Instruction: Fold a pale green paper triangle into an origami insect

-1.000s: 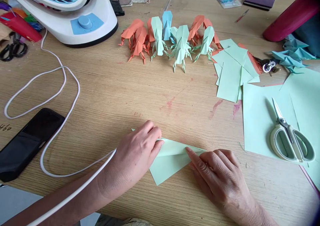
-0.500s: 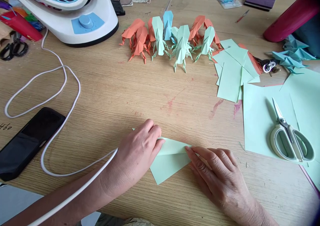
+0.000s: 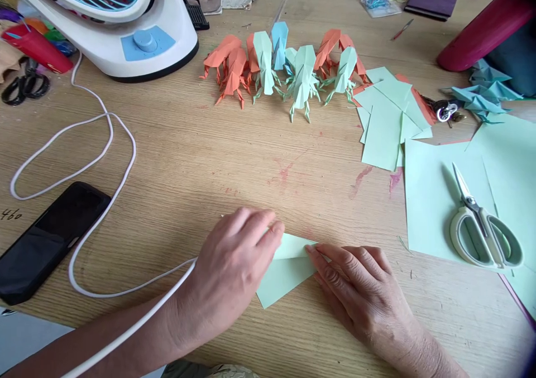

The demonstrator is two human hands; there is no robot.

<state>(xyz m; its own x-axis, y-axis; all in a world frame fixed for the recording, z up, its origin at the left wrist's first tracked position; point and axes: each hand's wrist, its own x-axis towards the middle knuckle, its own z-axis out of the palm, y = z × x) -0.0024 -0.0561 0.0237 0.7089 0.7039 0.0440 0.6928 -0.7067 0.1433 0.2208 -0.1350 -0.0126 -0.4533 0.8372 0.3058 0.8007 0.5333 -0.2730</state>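
A folded sheet of pale green paper [image 3: 285, 269] is pressed flat between both hands: the left hand [image 3: 232, 269] lies palm down over its left part, fingers together on the upper fold, while the right hand [image 3: 362, 294] is laid over its right end, the forefinger set along the crease. Neither hand is closed around the sheet; only the middle strip is left uncovered between them. The paper is seen on a wooden table [image 3: 234, 160], near its front edge. A white cable [image 3: 104, 149] is looped to the left beside a black phone [image 3: 50, 238]. Paper figures [image 3: 285, 65] are lined up further back, and scissors [image 3: 481, 230] are laid on green sheets [image 3: 431, 199] at the right.
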